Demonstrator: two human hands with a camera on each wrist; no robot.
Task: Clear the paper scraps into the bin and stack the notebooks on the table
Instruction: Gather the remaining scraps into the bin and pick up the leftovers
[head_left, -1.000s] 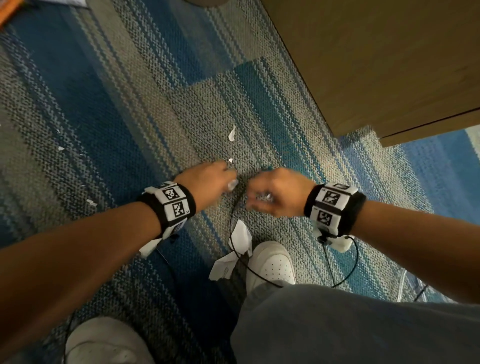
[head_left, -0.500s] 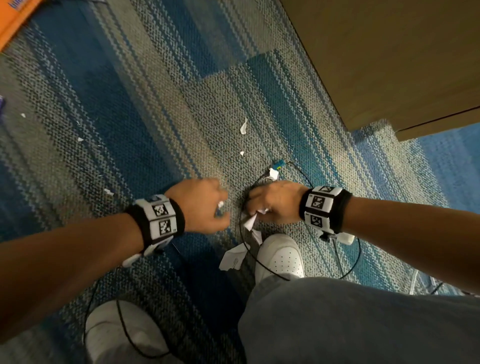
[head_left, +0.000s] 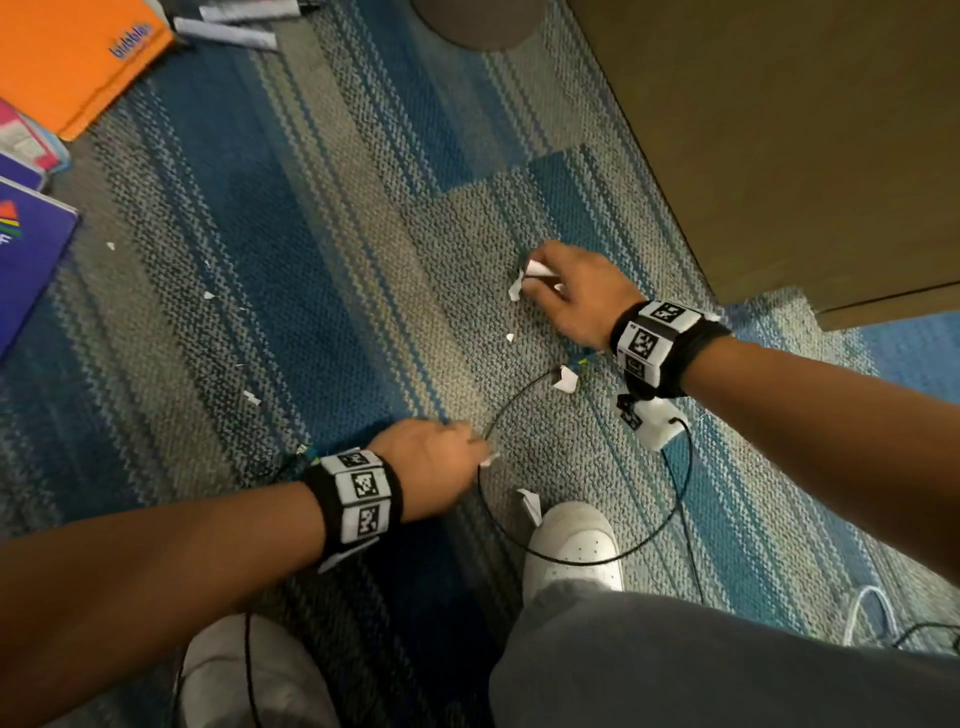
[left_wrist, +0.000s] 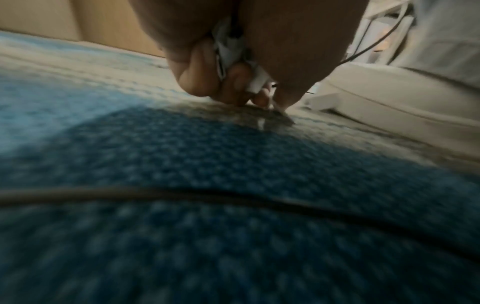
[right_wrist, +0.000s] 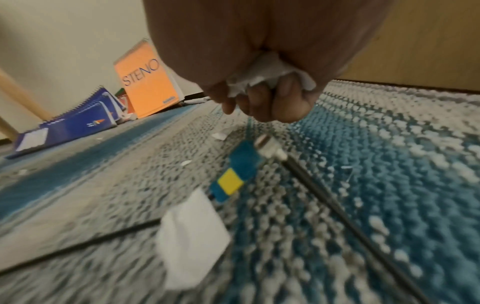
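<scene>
Down on the striped carpet (head_left: 322, 270), the hands had parted since a second earlier, when they worked side by side. The right hand (head_left: 569, 293) had reached forward, its fingers curled round a wad of white scraps (right_wrist: 262, 79). The left hand (head_left: 426, 467) stayed low by the black cable (head_left: 519, 395), also gripping gathered paper (left_wrist: 231, 51). Loose scraps (head_left: 565, 379) still lay between them, so collecting seemed unfinished. Notebooks, including the orange steno pad (right_wrist: 148, 82), remained on the floor; no bin showed.
</scene>
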